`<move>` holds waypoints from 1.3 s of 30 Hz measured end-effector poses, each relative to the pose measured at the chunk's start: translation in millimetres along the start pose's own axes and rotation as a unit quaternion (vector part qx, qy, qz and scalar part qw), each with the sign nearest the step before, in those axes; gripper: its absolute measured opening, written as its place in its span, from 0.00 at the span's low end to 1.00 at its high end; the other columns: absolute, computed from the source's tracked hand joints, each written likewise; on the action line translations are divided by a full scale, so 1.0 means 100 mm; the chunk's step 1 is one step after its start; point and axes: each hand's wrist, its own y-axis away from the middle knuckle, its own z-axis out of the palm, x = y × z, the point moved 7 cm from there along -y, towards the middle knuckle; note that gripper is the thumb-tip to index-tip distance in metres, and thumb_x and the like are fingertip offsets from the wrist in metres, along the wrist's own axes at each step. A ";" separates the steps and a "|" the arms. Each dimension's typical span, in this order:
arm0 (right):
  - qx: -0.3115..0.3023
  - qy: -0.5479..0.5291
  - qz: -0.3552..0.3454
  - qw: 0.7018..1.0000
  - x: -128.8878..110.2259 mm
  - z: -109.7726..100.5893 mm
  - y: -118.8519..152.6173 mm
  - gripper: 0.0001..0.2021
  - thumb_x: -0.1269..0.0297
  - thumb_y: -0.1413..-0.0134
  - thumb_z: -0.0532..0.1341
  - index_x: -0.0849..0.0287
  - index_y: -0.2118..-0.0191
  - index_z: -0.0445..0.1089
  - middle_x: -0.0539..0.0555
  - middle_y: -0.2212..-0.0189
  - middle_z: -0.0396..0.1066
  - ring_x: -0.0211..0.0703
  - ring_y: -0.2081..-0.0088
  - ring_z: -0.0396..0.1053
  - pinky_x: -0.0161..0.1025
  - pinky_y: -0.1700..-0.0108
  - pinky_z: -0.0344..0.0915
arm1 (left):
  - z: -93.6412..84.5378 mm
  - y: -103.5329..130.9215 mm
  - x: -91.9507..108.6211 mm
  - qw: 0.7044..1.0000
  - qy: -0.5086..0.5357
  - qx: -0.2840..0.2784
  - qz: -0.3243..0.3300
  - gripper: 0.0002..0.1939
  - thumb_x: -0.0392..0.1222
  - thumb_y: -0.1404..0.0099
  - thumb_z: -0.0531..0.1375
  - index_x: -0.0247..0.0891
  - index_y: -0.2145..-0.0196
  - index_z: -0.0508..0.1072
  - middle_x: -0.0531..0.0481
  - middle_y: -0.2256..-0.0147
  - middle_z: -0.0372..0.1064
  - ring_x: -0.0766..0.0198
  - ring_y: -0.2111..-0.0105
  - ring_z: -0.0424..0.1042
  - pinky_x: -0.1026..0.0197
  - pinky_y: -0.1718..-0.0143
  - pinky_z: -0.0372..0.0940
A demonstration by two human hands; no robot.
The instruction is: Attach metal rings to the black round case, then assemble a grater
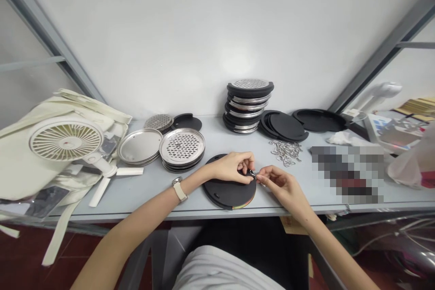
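A black round disc [226, 194] lies on the table in front of me, with a thin coloured strip showing along its front right edge. My left hand [236, 167] rests over its upper right part, fingers curled and pinching at the rim. A small shiny metal key ring [252, 172] is at that rim, between my two hands. My right hand [282, 186] pinches the key ring from the right with thumb and fingers. Just behind lies a heap of similar metal rings and chains [286, 152]. My fingers partly hide where ring and disc meet.
Stacked grater discs [181, 146] and plain metal discs [140, 145] stand left. A tall stack of black-and-metal discs [248, 106] is behind, beside loose black discs [287, 127]. A white fan [66, 139] lies on a cream bag [30, 163]. A plastic bag [413, 158] sits right.
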 end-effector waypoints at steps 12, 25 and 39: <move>-0.009 0.021 -0.025 0.999 -0.01 0.00 0.01 0.12 0.54 0.43 0.58 0.59 0.67 0.69 0.53 0.71 0.71 0.43 0.67 0.67 0.37 0.62 0.63 | -0.03 -0.03 -0.07 0.998 0.047 0.050 0.003 0.05 0.38 0.38 0.56 0.34 0.64 0.66 0.52 0.70 0.66 0.70 0.70 0.65 0.65 0.66 0.61; -0.008 0.007 -0.028 1.000 0.04 0.00 -0.01 0.13 0.55 0.42 0.57 0.57 0.56 0.66 0.51 0.70 0.69 0.41 0.67 0.67 0.36 0.61 0.63 | -0.04 -0.02 -0.04 0.999 0.019 0.045 -0.001 0.08 0.39 0.36 0.53 0.34 0.62 0.69 0.51 0.70 0.68 0.69 0.70 0.66 0.66 0.65 0.61; -0.027 0.026 -0.014 0.999 0.05 0.03 0.00 0.17 0.53 0.43 0.58 0.59 0.55 0.70 0.53 0.68 0.72 0.42 0.65 0.68 0.37 0.59 0.64 | -0.10 0.06 0.22 0.987 -0.131 0.012 0.088 0.16 0.36 0.48 0.62 0.37 0.60 0.66 0.50 0.63 0.65 0.67 0.67 0.62 0.64 0.63 0.61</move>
